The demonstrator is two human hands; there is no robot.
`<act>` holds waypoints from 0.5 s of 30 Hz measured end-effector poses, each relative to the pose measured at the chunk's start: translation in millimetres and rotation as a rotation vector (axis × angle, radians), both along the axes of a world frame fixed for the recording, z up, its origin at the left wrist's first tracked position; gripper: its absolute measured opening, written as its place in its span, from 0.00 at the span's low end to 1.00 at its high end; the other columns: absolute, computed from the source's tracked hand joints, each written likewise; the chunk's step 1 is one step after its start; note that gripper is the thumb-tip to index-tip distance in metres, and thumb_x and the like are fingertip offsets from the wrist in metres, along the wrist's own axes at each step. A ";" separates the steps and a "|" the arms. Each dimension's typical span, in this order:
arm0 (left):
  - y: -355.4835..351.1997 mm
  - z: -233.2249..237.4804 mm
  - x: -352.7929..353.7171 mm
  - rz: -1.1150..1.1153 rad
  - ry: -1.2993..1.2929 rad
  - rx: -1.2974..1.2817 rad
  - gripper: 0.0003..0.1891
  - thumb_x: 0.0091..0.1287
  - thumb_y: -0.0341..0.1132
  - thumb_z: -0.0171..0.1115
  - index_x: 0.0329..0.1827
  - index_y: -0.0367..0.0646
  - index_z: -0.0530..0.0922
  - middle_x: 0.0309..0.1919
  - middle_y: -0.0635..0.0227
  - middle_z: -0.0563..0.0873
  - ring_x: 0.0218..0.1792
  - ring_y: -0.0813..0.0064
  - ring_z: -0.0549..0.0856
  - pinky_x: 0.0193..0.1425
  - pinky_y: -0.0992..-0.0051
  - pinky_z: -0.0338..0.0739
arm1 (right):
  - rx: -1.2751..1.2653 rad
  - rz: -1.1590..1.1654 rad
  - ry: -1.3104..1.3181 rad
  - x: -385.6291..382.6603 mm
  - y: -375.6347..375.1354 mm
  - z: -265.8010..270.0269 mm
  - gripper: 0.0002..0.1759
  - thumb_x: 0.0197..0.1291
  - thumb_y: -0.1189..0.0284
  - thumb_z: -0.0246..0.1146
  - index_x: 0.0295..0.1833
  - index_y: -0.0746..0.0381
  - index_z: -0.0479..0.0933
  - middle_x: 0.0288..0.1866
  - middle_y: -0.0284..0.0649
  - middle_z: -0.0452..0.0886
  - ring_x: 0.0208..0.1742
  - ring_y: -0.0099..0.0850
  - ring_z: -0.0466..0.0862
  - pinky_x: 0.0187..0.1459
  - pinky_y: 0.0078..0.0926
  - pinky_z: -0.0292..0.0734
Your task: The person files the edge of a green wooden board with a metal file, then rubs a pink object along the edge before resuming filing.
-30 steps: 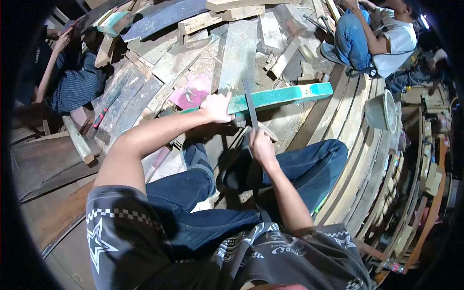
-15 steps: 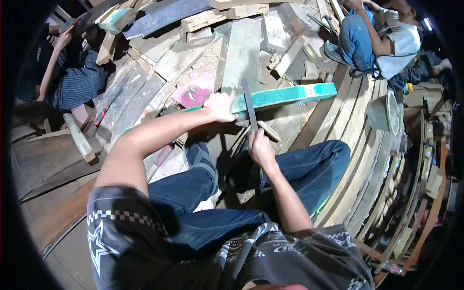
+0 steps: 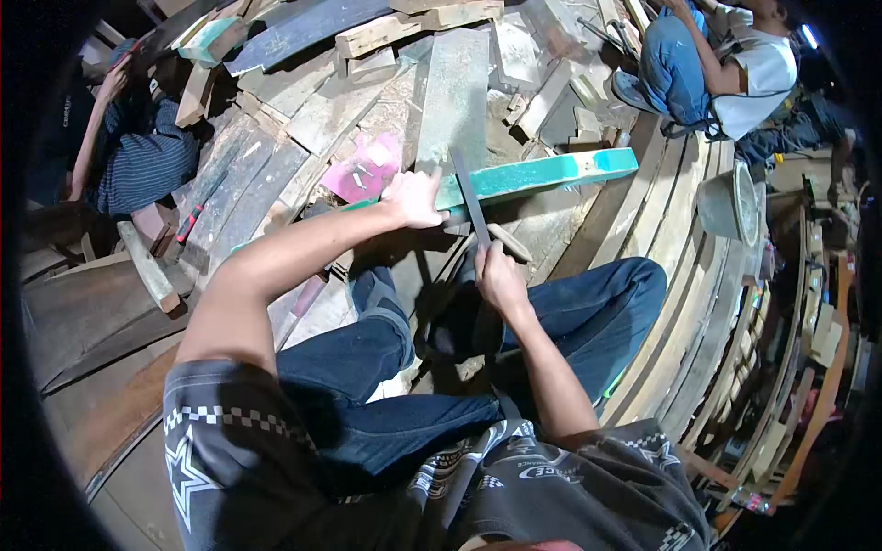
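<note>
Red-handled, a tool lies well to the left of the green beam, resting on grey boards, out of harm's way as far as I can judge. Closer in, on the beam's far side, a pink sheet carries some small pale scraps; a sideways sweep of the beam might drag it along. Next comes the left hand, bearing down on the beam with its thumb stuck out; whether the fingers curl round underneath I cannot tell. That thumb worries me: the blade crosses the beam just beside it, and a skip, say from a hurried stroke or a hard spot, could carry the edge into it. The right hand, on the beam's near side, has its fingers wrapped round the blade's lower end. If that grip twisted, the thin strip would probably bind or bend. Rightward the beam runs toward long planks; I see only the hand steadying it, so easing off might let it roll. A bucket sits beyond the beam's right end, likely safe.
</note>
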State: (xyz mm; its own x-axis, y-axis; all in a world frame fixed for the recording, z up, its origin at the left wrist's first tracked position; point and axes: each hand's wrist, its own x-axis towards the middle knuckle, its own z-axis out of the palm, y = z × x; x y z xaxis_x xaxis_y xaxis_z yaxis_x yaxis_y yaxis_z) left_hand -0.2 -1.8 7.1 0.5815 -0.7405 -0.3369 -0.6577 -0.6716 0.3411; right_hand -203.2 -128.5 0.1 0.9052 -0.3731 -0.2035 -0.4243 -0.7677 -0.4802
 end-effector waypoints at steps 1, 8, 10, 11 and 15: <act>-0.5 -4.9 -2.6 0.014 -0.043 0.002 0.43 0.52 0.54 0.71 0.63 0.30 0.68 0.36 0.45 0.87 0.40 0.45 0.88 0.47 0.54 0.83 | 0.008 -0.004 -0.001 7.8 -2.5 -0.2 0.20 0.74 0.60 0.49 0.42 0.69 0.67 0.26 0.68 0.80 0.31 0.66 0.82 0.35 0.63 0.78; -2.3 -1.3 -3.1 -0.002 -0.040 0.028 0.42 0.53 0.54 0.70 0.63 0.32 0.68 0.40 0.45 0.87 0.42 0.45 0.88 0.48 0.53 0.83 | 0.004 0.000 -0.113 51.3 -12.3 -22.6 0.23 0.75 0.59 0.47 0.40 0.71 0.68 0.25 0.67 0.80 0.30 0.65 0.83 0.34 0.61 0.78; -1.6 -3.0 -4.7 0.017 -0.058 0.014 0.42 0.52 0.55 0.71 0.62 0.33 0.68 0.37 0.44 0.87 0.41 0.43 0.88 0.48 0.52 0.83 | -0.025 -0.005 -0.090 29.3 -9.3 -20.4 0.22 0.75 0.58 0.47 0.43 0.70 0.68 0.27 0.68 0.80 0.32 0.65 0.83 0.35 0.61 0.78; -1.1 -5.0 -3.1 0.009 -0.061 0.000 0.42 0.52 0.55 0.71 0.62 0.33 0.68 0.36 0.44 0.87 0.41 0.43 0.88 0.48 0.51 0.83 | -0.025 -0.023 -0.033 14.2 -4.8 -13.4 0.22 0.75 0.58 0.47 0.44 0.70 0.68 0.27 0.69 0.80 0.33 0.65 0.83 0.36 0.61 0.79; 0.1 -11.7 1.7 0.002 -0.037 -0.022 0.40 0.51 0.54 0.71 0.59 0.33 0.69 0.34 0.44 0.87 0.39 0.42 0.87 0.47 0.50 0.82 | 0.005 -0.042 0.057 -9.9 -3.9 -4.3 0.21 0.75 0.58 0.47 0.46 0.69 0.67 0.29 0.70 0.80 0.35 0.66 0.83 0.39 0.62 0.79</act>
State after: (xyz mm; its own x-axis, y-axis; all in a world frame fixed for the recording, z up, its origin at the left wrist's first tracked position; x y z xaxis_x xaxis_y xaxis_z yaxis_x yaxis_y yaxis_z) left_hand 1.5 -1.7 -4.6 0.5945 -0.7464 -0.2990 -0.6690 -0.6655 0.3311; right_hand -213.1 -132.4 -4.2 0.8756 -0.4094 -0.2563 -0.4830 -0.7465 -0.4577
